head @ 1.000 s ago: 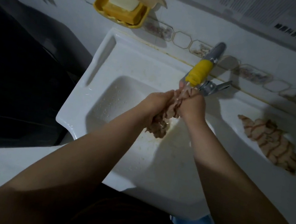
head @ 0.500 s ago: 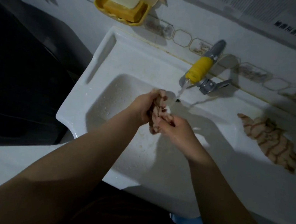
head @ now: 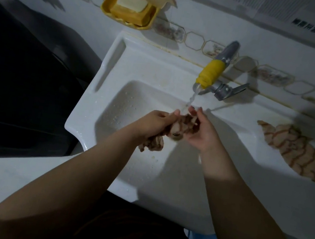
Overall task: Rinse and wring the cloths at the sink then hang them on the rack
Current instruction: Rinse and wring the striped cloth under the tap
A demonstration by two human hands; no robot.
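Note:
A bunched, wet, brownish striped cloth [head: 180, 126] is held over the white sink [head: 131, 67] under a thin stream of water from the yellow-wrapped tap [head: 211, 72]. My left hand [head: 155, 122] grips the cloth's left part, and a tail of it hangs below that hand. My right hand [head: 202, 132] cups the cloth's right end from below, fingers curled up around it. A second striped cloth [head: 294, 150] lies flat on the sink's right ledge, apart from both hands.
A yellow soap dish with a bar of soap [head: 129, 8] hangs on the tiled wall above the sink's left corner. A dark object [head: 23, 87] fills the space left of the sink. No rack is in view.
The hands dropped from right under the tap, twisted the cloth lower in the basin, and now hold it under the stream again with the right hand turned palm up.

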